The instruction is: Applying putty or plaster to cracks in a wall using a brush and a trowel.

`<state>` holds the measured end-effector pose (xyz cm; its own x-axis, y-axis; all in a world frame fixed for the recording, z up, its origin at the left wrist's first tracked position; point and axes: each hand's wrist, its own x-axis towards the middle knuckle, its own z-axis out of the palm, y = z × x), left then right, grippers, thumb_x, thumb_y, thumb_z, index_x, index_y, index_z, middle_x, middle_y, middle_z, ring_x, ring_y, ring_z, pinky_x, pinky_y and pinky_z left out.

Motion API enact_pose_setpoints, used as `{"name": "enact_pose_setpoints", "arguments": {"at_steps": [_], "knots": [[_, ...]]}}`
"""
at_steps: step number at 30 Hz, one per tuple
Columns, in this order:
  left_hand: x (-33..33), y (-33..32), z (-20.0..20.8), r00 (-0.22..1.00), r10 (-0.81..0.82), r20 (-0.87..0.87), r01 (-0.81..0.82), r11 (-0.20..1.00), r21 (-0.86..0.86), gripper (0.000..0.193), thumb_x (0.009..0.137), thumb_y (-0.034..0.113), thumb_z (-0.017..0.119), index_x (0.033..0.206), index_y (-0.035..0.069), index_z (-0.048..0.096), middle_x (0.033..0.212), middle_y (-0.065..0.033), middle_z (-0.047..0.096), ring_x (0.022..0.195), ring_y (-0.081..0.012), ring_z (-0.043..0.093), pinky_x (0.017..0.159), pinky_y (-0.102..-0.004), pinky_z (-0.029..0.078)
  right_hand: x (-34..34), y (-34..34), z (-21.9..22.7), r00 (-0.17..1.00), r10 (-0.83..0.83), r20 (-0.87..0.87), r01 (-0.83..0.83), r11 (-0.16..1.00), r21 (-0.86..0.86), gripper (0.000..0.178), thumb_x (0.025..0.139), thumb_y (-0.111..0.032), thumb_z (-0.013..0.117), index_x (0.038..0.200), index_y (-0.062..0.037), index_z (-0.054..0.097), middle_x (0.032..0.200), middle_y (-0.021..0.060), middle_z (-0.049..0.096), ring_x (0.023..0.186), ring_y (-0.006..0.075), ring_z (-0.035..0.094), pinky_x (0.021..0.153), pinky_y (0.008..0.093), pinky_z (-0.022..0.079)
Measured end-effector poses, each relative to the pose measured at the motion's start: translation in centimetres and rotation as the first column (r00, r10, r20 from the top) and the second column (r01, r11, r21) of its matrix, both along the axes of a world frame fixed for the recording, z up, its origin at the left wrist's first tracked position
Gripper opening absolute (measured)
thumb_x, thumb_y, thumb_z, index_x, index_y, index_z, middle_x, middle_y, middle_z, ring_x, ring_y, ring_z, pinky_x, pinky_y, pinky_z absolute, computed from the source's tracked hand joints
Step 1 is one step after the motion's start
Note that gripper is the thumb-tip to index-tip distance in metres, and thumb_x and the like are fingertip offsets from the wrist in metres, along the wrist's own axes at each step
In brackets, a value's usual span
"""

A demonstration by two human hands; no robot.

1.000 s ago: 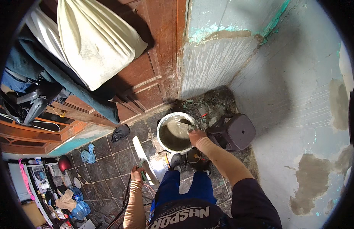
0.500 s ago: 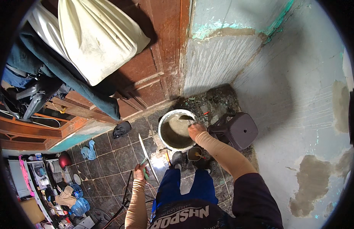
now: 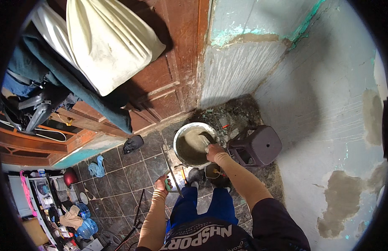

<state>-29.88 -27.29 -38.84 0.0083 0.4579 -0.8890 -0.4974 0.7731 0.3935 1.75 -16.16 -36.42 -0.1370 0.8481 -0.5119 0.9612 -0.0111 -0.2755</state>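
A round white-rimmed bucket [image 3: 176, 141] of wet grey mortar [image 3: 189, 143] stands on the floor ahead of my feet. My right hand [image 3: 215, 152] is over its right rim, closed on the handle of a small trowel [image 3: 208, 138]. That trowel's blade is tilted over the mortar; I cannot tell whether it touches it. Left of the bucket, my left hand [image 3: 161, 184] grips the green handle of a long flat plastering trowel [image 3: 172, 174]. Its thin blade is seen nearly edge-on, and the hand hides part of the handle.
A dark plastic stool [image 3: 261, 145] lies on its side right of the bucket. A small pot [image 3: 213, 170] sits by my right foot. Rubble [image 3: 233, 113] fills the corner. A black cap [image 3: 133, 144] and a blue cloth [image 3: 96, 166] lie on the tiles. Cables [image 3: 137, 213] trail at lower left.
The long trowel has turned edge-on and my left hand has shifted slightly right and up. My right hand has moved a little lower, and the small trowel's blade has swung to a steeper tilt.
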Motion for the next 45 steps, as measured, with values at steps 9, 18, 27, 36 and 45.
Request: {"name": "enact_pose_setpoints", "arguments": {"at_steps": [9, 18, 27, 36, 45], "knots": [[2.6, 1.8, -1.4, 0.998, -0.068, 0.002, 0.068, 0.996, -0.06, 0.026, 0.088, 0.033, 0.053, 0.084, 0.007, 0.051, 0.061, -0.0028, 0.046, 0.05, -0.0156, 0.044, 0.046, -0.0323, 0.038, -3.3, -2.9, -0.8, 0.993, 0.022, -0.114, -0.05, 0.967, -0.251, 0.031, 0.064, -0.022, 0.062, 0.086, -0.0015, 0.067, 0.091, 0.0209, 0.064, 0.087, 0.0361, 0.062, 0.077, 0.0427, 0.052], [3.3, 2.3, -0.8, 0.993, -0.115, 0.04, 0.116, 0.993, -0.03, 0.027, 0.086, 0.032, 0.056, 0.086, 0.006, 0.052, 0.059, -0.0033, 0.047, 0.051, -0.017, 0.045, 0.047, -0.0317, 0.039, -0.9, -3.0, -3.6, 0.954, -0.195, -0.229, 0.139, 0.96, -0.243, 0.035, 0.068, -0.032, 0.061, 0.085, -0.0012, 0.066, 0.09, 0.0212, 0.063, 0.08, 0.0368, 0.061, 0.076, 0.0424, 0.05], [2.7, 2.2, 0.1, 0.997, -0.08, 0.022, 0.081, 0.996, -0.041, 0.025, 0.087, 0.031, 0.053, 0.085, 0.007, 0.052, 0.06, -0.0024, 0.046, 0.052, -0.015, 0.045, 0.046, -0.0309, 0.038, -1.8, -5.9, -4.1, 0.682, -0.503, -0.53, 0.419, 0.864, -0.28, 0.043, 0.067, -0.038, 0.067, 0.092, -0.0028, 0.066, 0.086, 0.0189, 0.065, 0.081, 0.0337, 0.063, 0.073, 0.0393, 0.049], [1.3, 2.3, 2.5, 0.998, 0.04, 0.042, -0.042, 0.998, 0.039, 0.024, 0.091, 0.031, 0.048, 0.088, 0.007, 0.051, 0.064, -0.0015, 0.047, 0.052, -0.0145, 0.045, 0.046, -0.0305, 0.038, -1.6, -8.9, -1.2, 0.176, -0.827, -0.534, 0.488, 0.545, -0.682, 0.033, 0.08, -0.019, 0.064, 0.108, -0.0027, 0.06, 0.074, 0.01, 0.06, 0.05, 0.0146, 0.052, 0.042, 0.031, 0.039], [3.4, 3.4, 2.4, 0.988, 0.104, 0.117, -0.121, 0.983, 0.142, 0.031, 0.089, 0.034, 0.052, 0.095, 0.005, 0.059, 0.078, -0.0073, 0.06, 0.063, -0.0218, 0.056, 0.056, -0.0359, 0.048, 1.5, -13.3, -0.1, -0.202, -0.795, -0.572, 0.385, 0.473, -0.792, 0.03, 0.084, -0.014, 0.059, 0.113, -0.0038, 0.055, 0.071, 0.0073, 0.058, 0.048, 0.0128, 0.051, 0.037, 0.0253, 0.036]]}}
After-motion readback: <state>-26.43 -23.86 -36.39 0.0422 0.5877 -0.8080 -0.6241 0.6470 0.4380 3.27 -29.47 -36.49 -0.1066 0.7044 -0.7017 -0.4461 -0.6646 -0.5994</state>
